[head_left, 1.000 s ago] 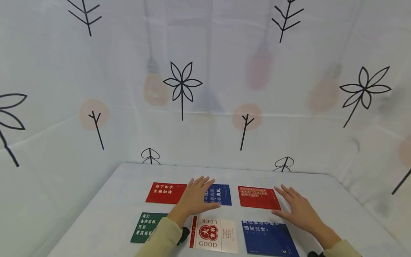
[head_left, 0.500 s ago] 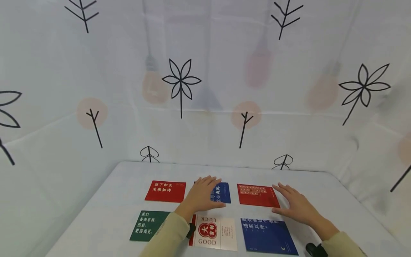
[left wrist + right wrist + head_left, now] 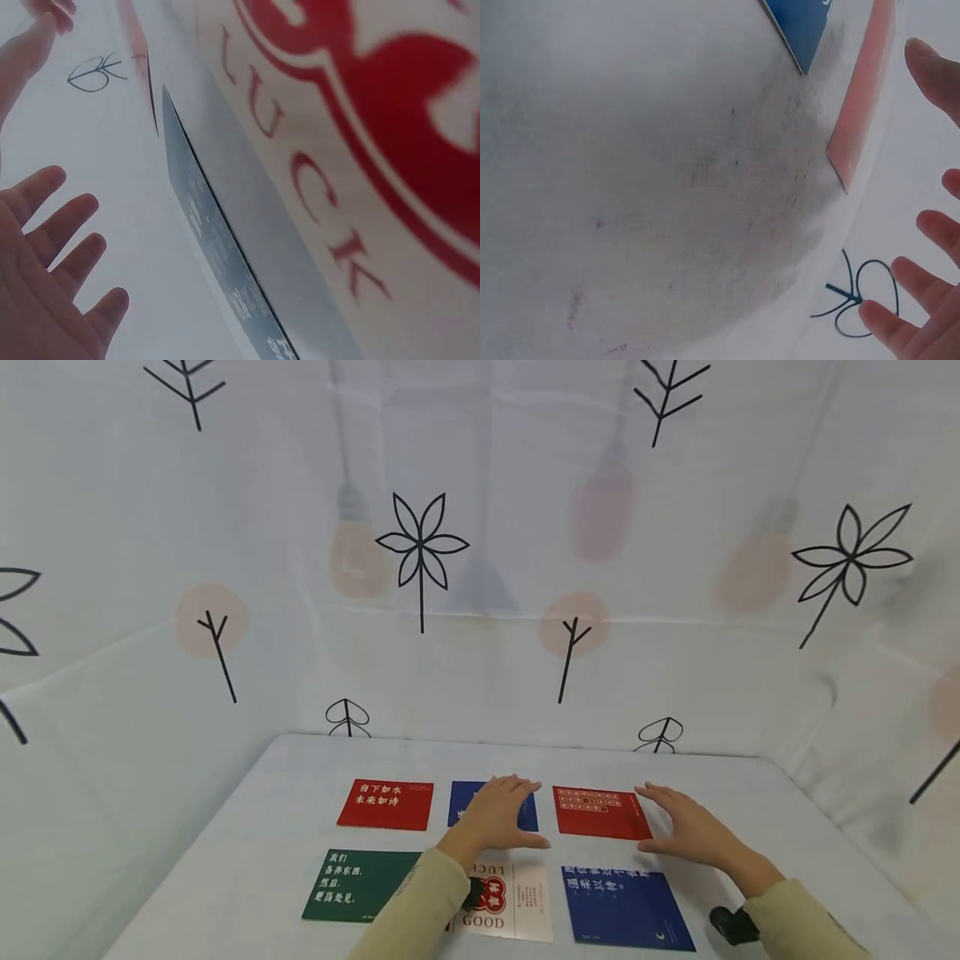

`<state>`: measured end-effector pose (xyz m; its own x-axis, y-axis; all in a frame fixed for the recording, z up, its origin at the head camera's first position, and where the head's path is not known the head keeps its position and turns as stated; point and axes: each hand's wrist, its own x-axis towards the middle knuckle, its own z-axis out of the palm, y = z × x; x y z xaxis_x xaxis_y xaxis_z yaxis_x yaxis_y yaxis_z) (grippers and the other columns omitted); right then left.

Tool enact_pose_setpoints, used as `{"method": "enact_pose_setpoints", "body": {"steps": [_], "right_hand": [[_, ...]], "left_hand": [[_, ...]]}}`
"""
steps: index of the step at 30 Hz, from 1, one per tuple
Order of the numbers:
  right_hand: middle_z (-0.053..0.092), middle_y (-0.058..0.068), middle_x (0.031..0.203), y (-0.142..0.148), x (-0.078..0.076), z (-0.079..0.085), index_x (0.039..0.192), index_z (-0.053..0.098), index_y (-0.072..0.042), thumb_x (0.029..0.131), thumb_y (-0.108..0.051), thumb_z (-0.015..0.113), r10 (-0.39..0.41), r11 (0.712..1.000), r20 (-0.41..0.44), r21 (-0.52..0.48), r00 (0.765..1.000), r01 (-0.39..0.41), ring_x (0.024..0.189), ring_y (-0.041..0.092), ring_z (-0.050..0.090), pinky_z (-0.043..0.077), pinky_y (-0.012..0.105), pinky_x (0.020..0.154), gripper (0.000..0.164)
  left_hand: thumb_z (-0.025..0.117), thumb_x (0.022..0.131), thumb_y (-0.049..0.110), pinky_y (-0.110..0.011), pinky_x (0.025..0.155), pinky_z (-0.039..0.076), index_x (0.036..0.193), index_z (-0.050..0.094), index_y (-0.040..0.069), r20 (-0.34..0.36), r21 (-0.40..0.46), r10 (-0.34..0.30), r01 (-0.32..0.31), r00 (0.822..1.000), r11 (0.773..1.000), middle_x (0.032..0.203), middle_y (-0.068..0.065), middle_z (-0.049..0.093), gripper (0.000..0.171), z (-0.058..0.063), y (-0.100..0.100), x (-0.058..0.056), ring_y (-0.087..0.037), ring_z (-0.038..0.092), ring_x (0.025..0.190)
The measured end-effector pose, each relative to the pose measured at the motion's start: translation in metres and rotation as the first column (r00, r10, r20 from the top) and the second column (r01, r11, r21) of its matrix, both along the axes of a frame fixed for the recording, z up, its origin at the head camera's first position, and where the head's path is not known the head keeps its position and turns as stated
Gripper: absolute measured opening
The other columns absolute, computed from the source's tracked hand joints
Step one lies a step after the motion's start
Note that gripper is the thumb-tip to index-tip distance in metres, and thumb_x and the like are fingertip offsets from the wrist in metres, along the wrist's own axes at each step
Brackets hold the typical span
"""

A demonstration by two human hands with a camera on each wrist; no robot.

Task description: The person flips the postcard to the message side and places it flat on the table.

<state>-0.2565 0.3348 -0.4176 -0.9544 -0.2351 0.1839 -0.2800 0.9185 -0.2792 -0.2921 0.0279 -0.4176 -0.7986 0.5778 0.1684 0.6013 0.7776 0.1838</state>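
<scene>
In the head view my left hand [image 3: 497,815], fingers spread and holding nothing, reaches over the back-row blue card [image 3: 463,793] and partly hides it. A cream card with red print and the word LUCK [image 3: 525,902] lies under that wrist, its left side covered by the sleeve. My right hand [image 3: 693,828] is also spread, with thumb and fingertips near the right edge of a red card [image 3: 600,818]. The left wrist view shows the left fingers [image 3: 79,259] apart, with nothing among them. Bare fingers [image 3: 922,285] show at the right wrist view's edge too.
Another red card [image 3: 386,804] lies at the back left, with a green card [image 3: 352,885] in front of it. A blue card with a moon [image 3: 626,910] lies front right. The white table [image 3: 225,860] meets a patterned cloth backdrop [image 3: 480,677].
My left hand has moved to the right across the back blue card, uncovering its left side and more of the green card. The right hand has stayed nearly in place. The cards lie as before.
</scene>
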Motion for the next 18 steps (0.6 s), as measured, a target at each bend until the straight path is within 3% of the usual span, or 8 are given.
{"method": "enact_pose_setpoints", "body": {"steps": [18], "right_hand": [[0.044,0.03,0.131,0.003,-0.014,0.006,0.131,0.048,0.0,0.061,-0.033,0.086,0.032,0.999,0.075,-0.036,0.997,-0.03,0.119,0.051,0.036,0.036,0.065,0.088,0.087]], "left_hand": [[0.069,0.068,0.065,-0.031,0.106,0.029,0.14,0.042,0.022,0.058,-0.014,-0.006,0.007,0.998,1.0,0.138,0.006,0.045,0.088,-0.001,0.037,-0.014,-0.015,0.037,0.128]]}}
